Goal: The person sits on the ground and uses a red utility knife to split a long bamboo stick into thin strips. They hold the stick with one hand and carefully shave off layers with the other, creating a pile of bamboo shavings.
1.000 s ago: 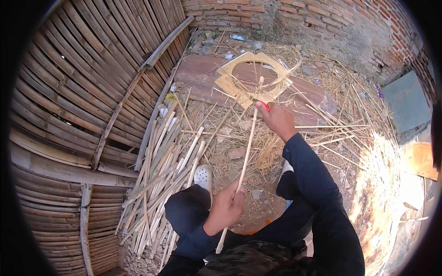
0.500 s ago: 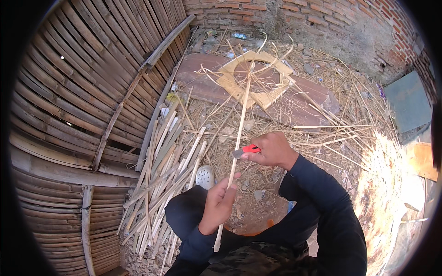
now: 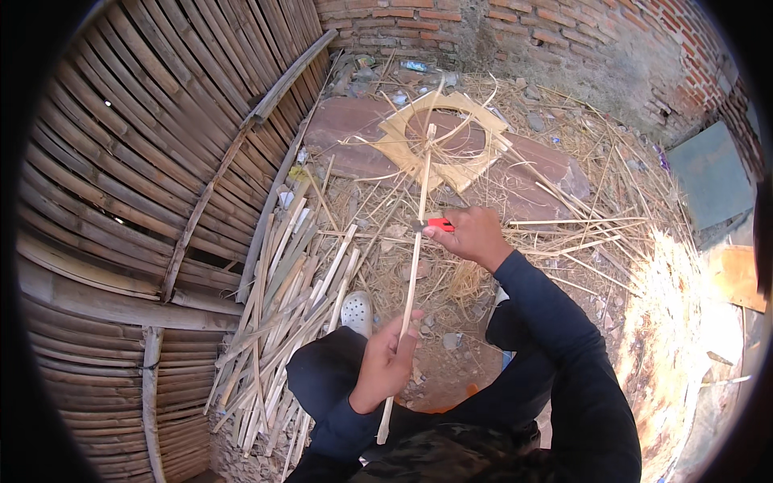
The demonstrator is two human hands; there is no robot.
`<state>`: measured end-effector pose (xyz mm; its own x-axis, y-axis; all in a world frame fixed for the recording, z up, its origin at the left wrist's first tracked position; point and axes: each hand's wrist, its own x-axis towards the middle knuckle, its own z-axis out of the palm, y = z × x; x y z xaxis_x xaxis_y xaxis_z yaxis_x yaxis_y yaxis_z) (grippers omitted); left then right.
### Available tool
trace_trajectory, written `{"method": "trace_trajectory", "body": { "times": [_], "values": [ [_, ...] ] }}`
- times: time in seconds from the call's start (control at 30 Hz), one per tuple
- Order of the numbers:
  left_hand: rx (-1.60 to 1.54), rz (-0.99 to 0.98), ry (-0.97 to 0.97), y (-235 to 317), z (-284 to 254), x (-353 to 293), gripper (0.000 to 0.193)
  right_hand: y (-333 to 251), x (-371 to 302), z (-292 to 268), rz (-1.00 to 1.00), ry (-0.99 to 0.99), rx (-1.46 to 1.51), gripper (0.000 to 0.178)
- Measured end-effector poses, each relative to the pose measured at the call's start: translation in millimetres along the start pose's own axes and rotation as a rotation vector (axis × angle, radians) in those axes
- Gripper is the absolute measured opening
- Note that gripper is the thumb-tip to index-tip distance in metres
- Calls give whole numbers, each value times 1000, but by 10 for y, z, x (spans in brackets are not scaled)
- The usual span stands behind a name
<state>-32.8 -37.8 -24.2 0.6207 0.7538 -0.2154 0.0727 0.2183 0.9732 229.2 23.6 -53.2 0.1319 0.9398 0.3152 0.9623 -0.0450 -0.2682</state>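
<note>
A long, pale bamboo strip (image 3: 413, 278) slants away from my lap toward the far ground. My left hand (image 3: 387, 360) is closed round its lower part, with the near end sticking out below. In my right hand (image 3: 475, 233) is a red-handled utility knife (image 3: 437, 224). Its blade lies across the strip, touching it beyond my left hand. Thin curled shavings (image 3: 451, 129) spread around the strip's far end, above a pale board (image 3: 392, 137) with a large round hole.
Several split bamboo strips (image 3: 278, 322) lie piled on the left beside a bamboo slat wall (image 3: 121, 185). A brown slab (image 3: 338, 137) rests under the holed board. Straw and shavings cover the ground toward the brick wall (image 3: 564, 48). A white clog (image 3: 356, 312) is on my left foot.
My right hand has pushed the knife farther up along the strip, away from my left hand. The left hand keeps its hold in nearly the same place.
</note>
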Motion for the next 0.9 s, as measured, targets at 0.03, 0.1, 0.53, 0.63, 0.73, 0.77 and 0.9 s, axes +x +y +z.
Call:
{"method": "trace_trajectory", "body": {
  "times": [0.03,0.1,0.53,0.63,0.73,0.77,0.9],
  "values": [
    [13,-2,-9,-11,1,-27,31,43,44,4,58,6,6,68],
    [44,0,-29,-29,8,-76,30,173,167,20,196,-10,4,69],
    [-33,-82,-105,-94,83,93,29,762,386,155,513,-66,-7,79],
    [-259,-165,-86,-153,-9,168,30,617,356,171,510,-110,185,80],
    [-371,-150,-19,-118,-95,154,31,156,184,-308,400,-305,256,76],
    [-388,-134,4,-79,-94,164,31,62,75,-345,275,-294,263,74],
    [-446,-165,-19,-25,-101,171,33,-353,-317,-353,-127,-292,181,65]
  ]
}}
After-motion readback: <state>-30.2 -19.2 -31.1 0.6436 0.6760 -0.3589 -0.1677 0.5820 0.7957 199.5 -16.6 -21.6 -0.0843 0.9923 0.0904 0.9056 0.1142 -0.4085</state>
